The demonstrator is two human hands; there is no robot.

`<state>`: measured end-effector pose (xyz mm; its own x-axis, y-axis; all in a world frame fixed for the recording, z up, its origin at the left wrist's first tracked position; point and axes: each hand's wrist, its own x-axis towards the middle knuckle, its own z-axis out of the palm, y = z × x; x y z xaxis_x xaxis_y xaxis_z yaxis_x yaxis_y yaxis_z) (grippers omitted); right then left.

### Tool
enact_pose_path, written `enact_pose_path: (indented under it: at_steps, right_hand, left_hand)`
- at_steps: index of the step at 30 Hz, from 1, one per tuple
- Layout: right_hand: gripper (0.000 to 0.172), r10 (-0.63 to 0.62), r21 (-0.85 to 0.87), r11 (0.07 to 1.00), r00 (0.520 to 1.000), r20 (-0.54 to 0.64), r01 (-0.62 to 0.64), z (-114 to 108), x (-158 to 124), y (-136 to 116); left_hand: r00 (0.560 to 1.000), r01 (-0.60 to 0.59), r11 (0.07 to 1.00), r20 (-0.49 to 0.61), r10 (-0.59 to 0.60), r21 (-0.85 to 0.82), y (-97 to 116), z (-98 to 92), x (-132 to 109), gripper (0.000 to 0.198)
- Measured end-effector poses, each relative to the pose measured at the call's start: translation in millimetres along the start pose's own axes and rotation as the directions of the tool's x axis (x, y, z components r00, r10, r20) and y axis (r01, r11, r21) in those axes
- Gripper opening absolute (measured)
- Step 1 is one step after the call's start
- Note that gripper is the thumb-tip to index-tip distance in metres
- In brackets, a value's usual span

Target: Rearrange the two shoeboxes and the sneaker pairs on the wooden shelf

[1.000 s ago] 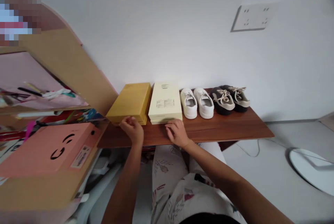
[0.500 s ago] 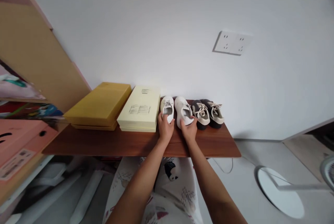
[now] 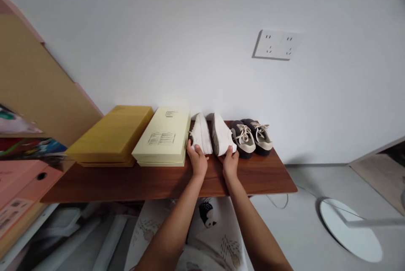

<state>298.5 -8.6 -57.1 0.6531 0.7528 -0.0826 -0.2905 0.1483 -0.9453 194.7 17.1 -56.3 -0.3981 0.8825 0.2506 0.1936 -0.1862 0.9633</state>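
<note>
Two white sneakers stand side by side on a dark reddish-brown wooden board [image 3: 142, 183]. My left hand [image 3: 198, 162] grips the heel of the left white sneaker [image 3: 201, 132], which is tipped outward so its inner side faces up. The right white sneaker [image 3: 222, 134] leans the other way, its sole edge partly showing, and my right hand [image 3: 230, 162] is closed on its heel. Just right of it sits a pair of dark sneakers [image 3: 260, 137] with cream laces and cream heels. A pale yellow shoebox [image 3: 165, 134] lies to the left of my left hand.
A mustard-yellow box [image 3: 114, 134] lies left of the pale one. A pink box [image 3: 27, 182] and shelving are at the far left. Behind the board rises a white wall with a socket plate [image 3: 277, 44]. A round white base [image 3: 351, 231] stands on the floor at right.
Both white sneakers were upright with their openings facing up; my hands have tilted them outward, away from each other. The camera view has shifted slightly.
</note>
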Motion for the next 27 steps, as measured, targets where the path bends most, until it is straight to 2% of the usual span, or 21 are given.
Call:
enact_pose_path:
  at_steps: [3,6,8,9,10,12,13,14,15,17,18,20,21,23,25,27]
  right_hand:
    - [0.075,-0.070,-0.121,0.990,0.997,-0.011,0.068,-8.6,-17.7,4.5]
    - [0.070,-0.170,-0.252,0.952,0.985,0.035,0.173,-32.2,-34.1,4.0]
    - [0.060,-0.356,-0.373,0.864,0.934,0.025,0.339,-56.3,-33.1,-5.0]
    - [0.054,-0.473,-0.443,0.790,0.881,0.000,0.424,-69.5,-26.9,-12.8]
    - [0.050,-0.584,-0.524,0.699,0.811,-0.026,0.486,-82.6,-16.8,-22.4]
    - [0.044,-0.734,-0.671,0.531,0.676,-0.060,0.517,-105.8,12.3,-43.5]
    - [0.043,-0.770,-0.731,0.457,0.637,-0.039,0.507,-114.8,29.1,-52.8]
    - [0.045,-0.785,-0.775,0.407,0.619,-0.026,0.484,-121.5,45.4,-60.2]
    - [0.049,-0.775,-0.796,0.381,0.632,0.004,0.471,-125.9,60.0,-65.0]
    - [0.055,-0.705,-0.789,0.383,0.704,0.086,0.481,-129.3,81.0,-67.3]
    - [0.056,-0.665,-0.776,0.403,0.738,0.117,0.486,-129.4,87.0,-65.5]
    - [0.056,-0.614,-0.751,0.450,0.778,0.133,0.483,-128.8,91.5,-59.7]
    - [0.055,-0.608,-0.741,0.474,0.785,0.115,0.476,-129.0,91.4,-57.1]
    - [0.056,-0.610,-0.711,0.539,0.791,0.038,0.450,-130.3,89.9,-54.1]
    - [0.058,-0.592,-0.645,0.648,0.801,-0.091,0.406,-132.8,89.1,-54.3]
    - [0.058,-0.540,-0.555,0.754,0.812,-0.220,0.351,-135.9,90.1,-55.5]
  left_hand:
    - [0.995,-0.089,0.995,0.037,0.088,0.045,5.4,-7.6,-10.9,0.052]
    - [0.972,-0.233,0.967,0.056,0.228,0.102,7.5,-18.3,-18.7,0.052]
    - [0.938,-0.345,0.928,0.071,0.339,0.141,7.0,-24.9,-23.9,0.052]
    - [0.917,-0.399,0.905,0.092,0.389,0.148,6.7,-26.5,-27.5,0.052]
    - [0.891,-0.451,0.881,0.125,0.436,0.143,6.9,-26.1,-32.3,0.051]
    - [0.826,-0.547,0.830,0.227,0.515,0.109,10.2,-17.6,-45.8,0.048]
    - [0.782,-0.595,0.799,0.292,0.550,0.088,13.8,-9.0,-54.1,0.046]
    - [0.731,-0.640,0.766,0.363,0.578,0.068,19.0,2.3,-62.9,0.045]
    - [0.676,-0.679,0.733,0.435,0.595,0.051,25.7,15.8,-71.4,0.044]
    - [0.587,-0.719,0.694,0.571,0.574,0.041,43.1,46.6,-84.9,0.046]
    - [0.579,-0.713,0.697,0.622,0.528,0.072,52.9,62.2,-88.6,0.048]
    - [0.629,-0.648,0.734,0.686,0.366,0.203,71.3,89.4,-88.6,0.054]
    - [0.661,-0.600,0.750,0.702,0.266,0.280,78.4,100.0,-85.5,0.053]
    - [0.689,-0.523,0.774,0.711,0.138,0.357,86.5,114.0,-76.3,0.039]
    - [0.719,-0.442,0.840,0.684,0.123,0.314,86.5,119.4,-68.0,0.025]
    - [0.771,-0.278,0.946,0.627,0.116,0.166,80.7,119.8,-63.7,0.021]
